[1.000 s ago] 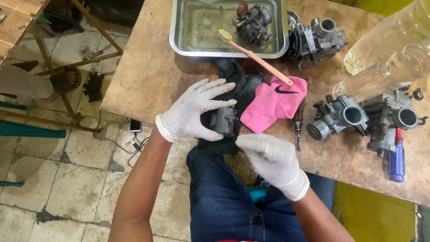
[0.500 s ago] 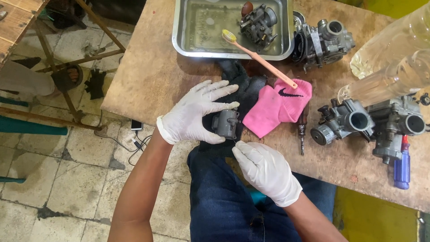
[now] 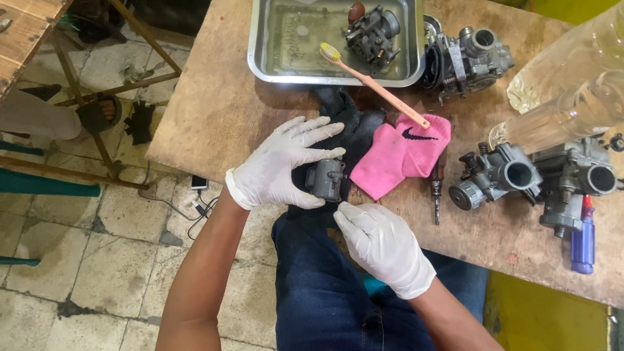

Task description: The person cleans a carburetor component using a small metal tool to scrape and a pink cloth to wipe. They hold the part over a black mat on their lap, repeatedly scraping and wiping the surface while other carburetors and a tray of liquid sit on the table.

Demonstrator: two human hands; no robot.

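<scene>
In the steel tray (image 3: 263, 45), 1 carburetor (image 3: 372, 29); left hand (image 3: 283, 166) gripping grey part (image 3: 325, 180), right hand (image 3: 383, 244) loosely closed, empty.

A small blue plastic bottle with a red cap (image 3: 583, 239) lies at the table's right near edge. On the floor left, a small phone-like device (image 3: 199, 182), screen unclear.

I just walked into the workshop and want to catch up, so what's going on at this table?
A seated person in white gloves is working on a small grey carburetor part at the table's near edge. The left hand grips it over a black cloth, while the right hand pinches at its lower edge. A pink sock, a toothbrush leaning on a metal tray, and more carburetors lie nearby.
</scene>
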